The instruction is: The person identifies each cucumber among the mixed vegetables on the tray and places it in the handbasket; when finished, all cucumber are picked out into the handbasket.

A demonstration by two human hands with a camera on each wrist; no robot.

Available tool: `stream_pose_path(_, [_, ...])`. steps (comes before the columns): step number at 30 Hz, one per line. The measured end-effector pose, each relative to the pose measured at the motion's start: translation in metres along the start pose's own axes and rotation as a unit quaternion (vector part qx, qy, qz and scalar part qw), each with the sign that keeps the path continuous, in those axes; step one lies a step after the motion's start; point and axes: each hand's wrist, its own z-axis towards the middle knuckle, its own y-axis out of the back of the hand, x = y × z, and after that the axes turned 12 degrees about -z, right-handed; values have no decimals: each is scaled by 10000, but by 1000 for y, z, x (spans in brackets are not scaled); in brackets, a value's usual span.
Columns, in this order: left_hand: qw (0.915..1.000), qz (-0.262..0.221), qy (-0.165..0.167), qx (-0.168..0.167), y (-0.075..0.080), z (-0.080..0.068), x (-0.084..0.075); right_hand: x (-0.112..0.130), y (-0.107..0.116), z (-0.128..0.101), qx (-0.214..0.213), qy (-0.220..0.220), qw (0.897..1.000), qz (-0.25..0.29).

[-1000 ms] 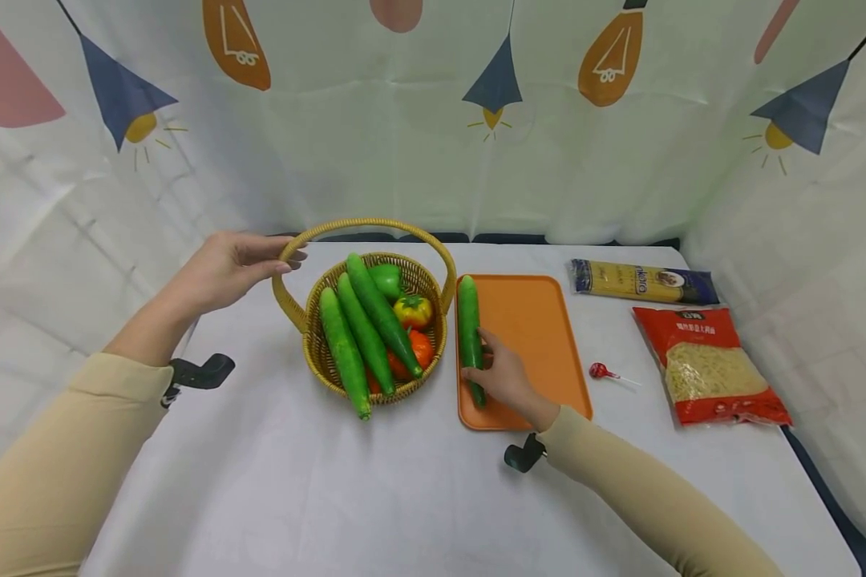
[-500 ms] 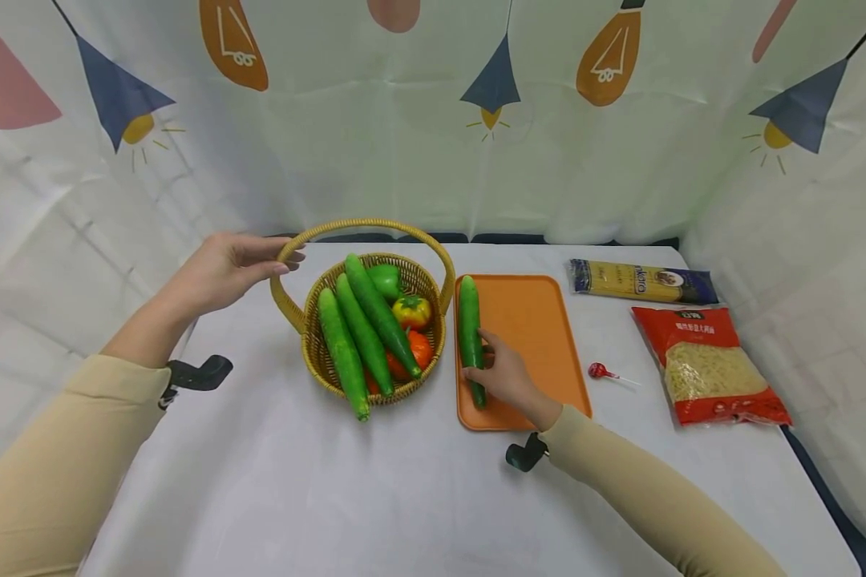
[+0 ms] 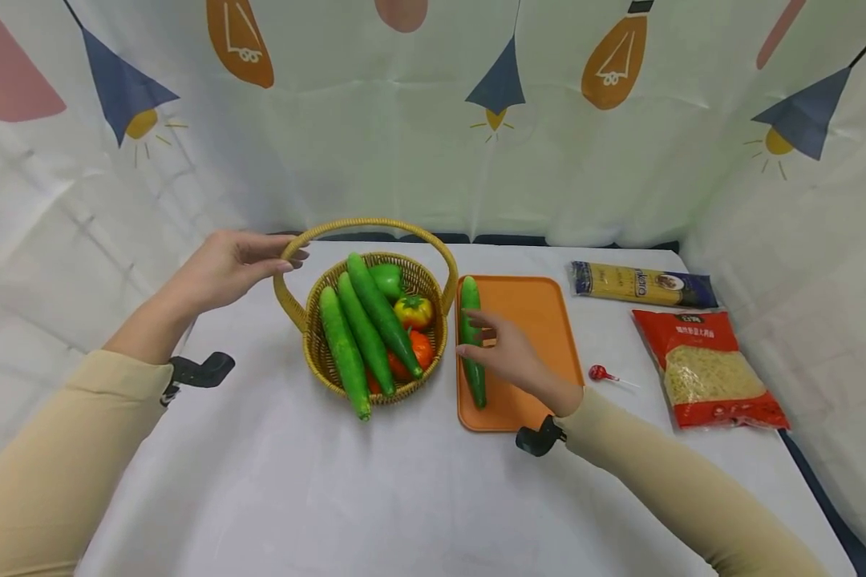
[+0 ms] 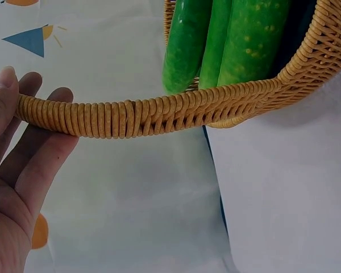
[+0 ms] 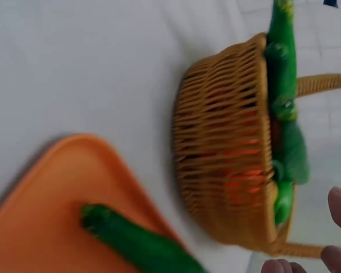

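Observation:
My left hand (image 3: 225, 271) pinches the left side of the handle (image 4: 142, 118) of a wicker basket (image 5: 221, 131), thumb on one side and fingers on the other. Three cucumbers (image 3: 344, 353) lie in the basket, one poking over the front rim, beside a green pepper (image 3: 387, 282), a yellow-red pepper (image 3: 413, 312) and orange-red vegetables (image 3: 422, 350). Another cucumber (image 3: 474, 386) lies along the left edge of an orange tray (image 3: 528, 320). Above that cucumber is my right hand (image 3: 511, 353), its fingers spread and relaxed, holding nothing; the right wrist view has the fingertips apart from the cucumber.
Right of the tray lies a red lollipop (image 3: 599, 372) with a white stick. Farther right are a red bag of pasta (image 3: 714, 369) and a yellow-blue pasta packet (image 3: 642, 284). A patterned curtain (image 3: 404, 160) closes off the table's back.
My right hand has let go of the cucumber on the tray and lifted up and slightly away. The cucumber stays on the tray. My left hand keeps its hold on the handle.

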Motion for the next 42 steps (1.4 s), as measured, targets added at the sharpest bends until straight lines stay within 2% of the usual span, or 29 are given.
stream_pose_path(4, [10000,-27,12,25,0,2,0,22,2,8,222,233,9995,-42])
stream_pose_path(9, [9998,-199,56,55,-1,4,0,41,-11,25,393,503,9980,18])
stream_pose_path(17, [9997,-215,-125,34,-5,4,-2,60,-34,48,499,519,9973,122])
stream_pose_path(22, [9994,-281,-186,39,-6,2,-3,66,-41,56,489,386,9980,-120])
stream_pose_path(33, [9997,-254,-45,51,-2,0,-3,76,-52,66,454,294,9949,-851])
stream_pose_path(37, [9996,-276,-42,50,-1,-1,-4,74,-58,69,514,281,9960,-675])
stream_pose_path(42, [9994,-319,-99,74,-1,-2,-3,72,-60,70,657,74,9978,-71])
